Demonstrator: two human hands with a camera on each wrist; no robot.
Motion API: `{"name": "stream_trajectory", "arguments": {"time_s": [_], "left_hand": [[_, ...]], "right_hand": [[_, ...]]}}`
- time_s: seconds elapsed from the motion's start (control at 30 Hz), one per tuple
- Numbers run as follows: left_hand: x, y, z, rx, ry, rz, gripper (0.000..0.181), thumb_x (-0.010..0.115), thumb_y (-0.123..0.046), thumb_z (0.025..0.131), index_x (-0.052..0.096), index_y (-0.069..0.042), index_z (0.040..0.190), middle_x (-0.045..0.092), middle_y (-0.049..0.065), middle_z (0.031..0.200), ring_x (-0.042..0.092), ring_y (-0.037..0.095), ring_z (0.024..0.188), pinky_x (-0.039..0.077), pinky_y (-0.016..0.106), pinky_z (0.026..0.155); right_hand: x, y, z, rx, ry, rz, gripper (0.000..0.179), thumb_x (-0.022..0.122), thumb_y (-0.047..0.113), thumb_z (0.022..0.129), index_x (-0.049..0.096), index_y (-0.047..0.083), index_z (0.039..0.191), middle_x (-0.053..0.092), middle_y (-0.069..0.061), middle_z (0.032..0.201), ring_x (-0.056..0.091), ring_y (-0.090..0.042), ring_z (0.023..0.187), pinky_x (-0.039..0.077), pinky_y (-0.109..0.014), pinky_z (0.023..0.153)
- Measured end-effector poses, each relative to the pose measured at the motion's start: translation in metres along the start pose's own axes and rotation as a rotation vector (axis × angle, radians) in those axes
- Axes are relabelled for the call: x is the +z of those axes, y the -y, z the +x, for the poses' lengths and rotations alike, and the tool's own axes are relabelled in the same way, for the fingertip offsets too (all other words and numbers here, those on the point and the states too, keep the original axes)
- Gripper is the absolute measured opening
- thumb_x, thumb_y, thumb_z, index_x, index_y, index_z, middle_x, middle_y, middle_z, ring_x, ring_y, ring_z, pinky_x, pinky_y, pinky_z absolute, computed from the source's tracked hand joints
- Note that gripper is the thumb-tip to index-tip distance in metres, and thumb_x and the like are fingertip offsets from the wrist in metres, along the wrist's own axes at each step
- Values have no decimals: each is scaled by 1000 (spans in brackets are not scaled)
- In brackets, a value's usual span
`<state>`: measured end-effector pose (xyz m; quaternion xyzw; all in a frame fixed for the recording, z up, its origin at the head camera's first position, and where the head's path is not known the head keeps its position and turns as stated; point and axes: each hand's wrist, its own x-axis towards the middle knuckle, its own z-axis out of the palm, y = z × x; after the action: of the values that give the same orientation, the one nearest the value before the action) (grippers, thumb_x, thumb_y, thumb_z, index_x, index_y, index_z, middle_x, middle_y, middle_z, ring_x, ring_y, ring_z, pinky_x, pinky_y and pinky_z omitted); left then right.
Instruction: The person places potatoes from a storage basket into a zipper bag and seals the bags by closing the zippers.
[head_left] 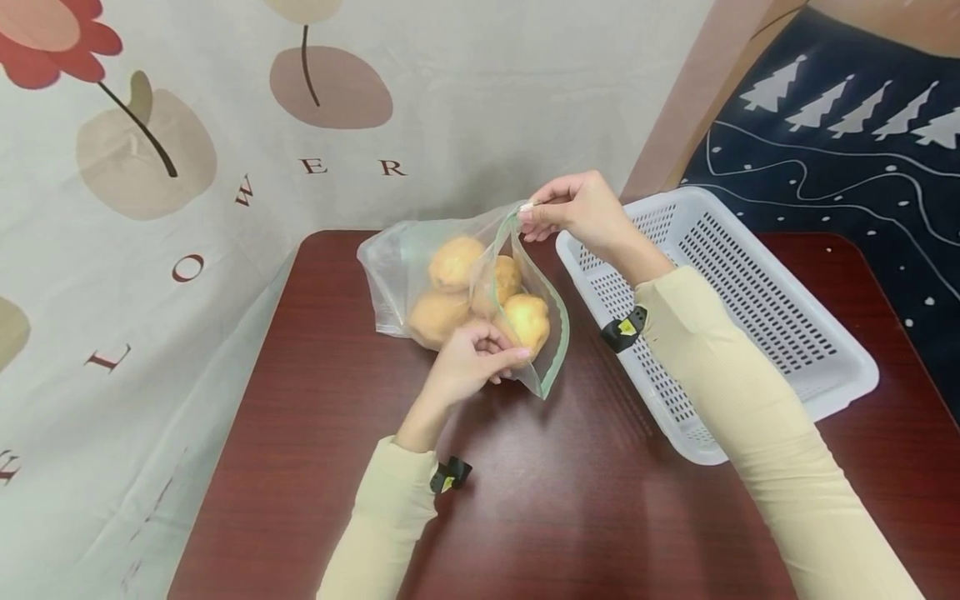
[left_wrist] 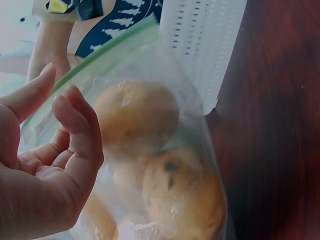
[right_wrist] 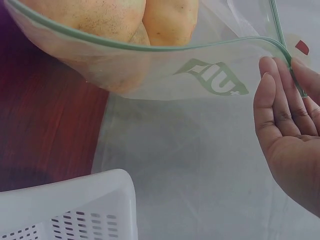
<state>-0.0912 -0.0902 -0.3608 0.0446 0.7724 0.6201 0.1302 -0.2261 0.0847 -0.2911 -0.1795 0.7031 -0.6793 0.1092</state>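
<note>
A clear zip bag with a green closure strip lies on the table, its mouth spread toward the right. Several potatoes sit inside; one potato is close to the opening, and dark spots mark another potato. My right hand pinches the far upper corner of the mouth between thumb and fingers, as the right hand also shows in its wrist view. At the near side of the mouth, my left hand holds the bag's edge with curled fingers and thumb.
A white slotted plastic basket stands on the right of the dark red table, under my right forearm. A printed cloth hangs behind the table. Dark blue fabric with white trees is at the far right.
</note>
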Motion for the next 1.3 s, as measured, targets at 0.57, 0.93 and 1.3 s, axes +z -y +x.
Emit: {"name": "stream_trajectory", "arguments": {"time_s": [0.57, 0.93, 1.3], "left_hand": [[-9, -4, 2, -21, -41, -4, 10, 60, 0, 85, 58, 9, 83, 64, 18, 74, 62, 17, 61, 59, 29, 57], [-68, -23, -2, -26, -41, 152, 12, 56, -4, 90, 56, 6, 95, 58, 14, 86, 58, 17, 66, 58, 29, 60], [-92, -19, 2, -56, 3, 299, 20, 52, 4, 80, 54, 7, 100, 56, 17, 91, 57, 19, 75, 58, 29, 62]], "right_hand": [[-16, -6, -4, 40, -37, 20, 5, 69, -3, 78, 67, -7, 81, 67, -13, 70, 65, -25, 60, 59, -35, 60], [-40, -10, -15, 84, -50, 121, 4, 65, -8, 79, 68, -5, 78, 66, -14, 67, 65, -23, 58, 60, -32, 58], [-44, -13, -22, 86, -39, 177, 6, 65, -9, 78, 69, -5, 78, 66, -15, 67, 65, -24, 59, 60, -33, 58]]}}
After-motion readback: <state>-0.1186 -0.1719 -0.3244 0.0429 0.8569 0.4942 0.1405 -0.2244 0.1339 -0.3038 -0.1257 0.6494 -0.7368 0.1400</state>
